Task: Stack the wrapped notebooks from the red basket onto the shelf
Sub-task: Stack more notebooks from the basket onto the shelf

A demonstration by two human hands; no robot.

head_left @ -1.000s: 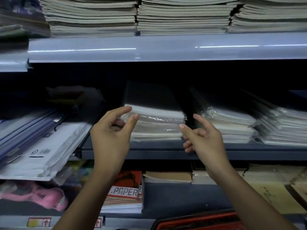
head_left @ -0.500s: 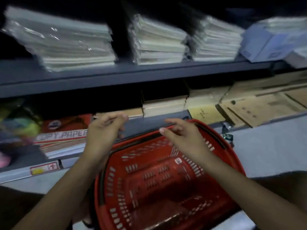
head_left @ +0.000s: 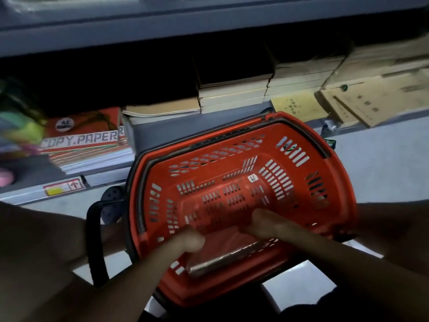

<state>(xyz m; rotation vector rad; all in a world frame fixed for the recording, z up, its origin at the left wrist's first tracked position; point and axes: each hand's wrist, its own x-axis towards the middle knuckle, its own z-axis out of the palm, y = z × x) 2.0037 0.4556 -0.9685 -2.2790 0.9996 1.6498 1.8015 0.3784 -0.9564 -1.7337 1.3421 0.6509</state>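
Both hands were held inside the red basket, the left hand and right hand curled on the far edge of a wrapped notebook lying at its 6 o'clock wall. At 12 o'clock, a shelf carried stacked notebooks; copy paper lay at 10 o'clock.

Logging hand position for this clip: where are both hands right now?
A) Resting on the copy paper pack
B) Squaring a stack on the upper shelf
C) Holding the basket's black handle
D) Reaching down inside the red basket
D: the left hand and right hand are both low inside the red basket, at a wrapped notebook on its floor.
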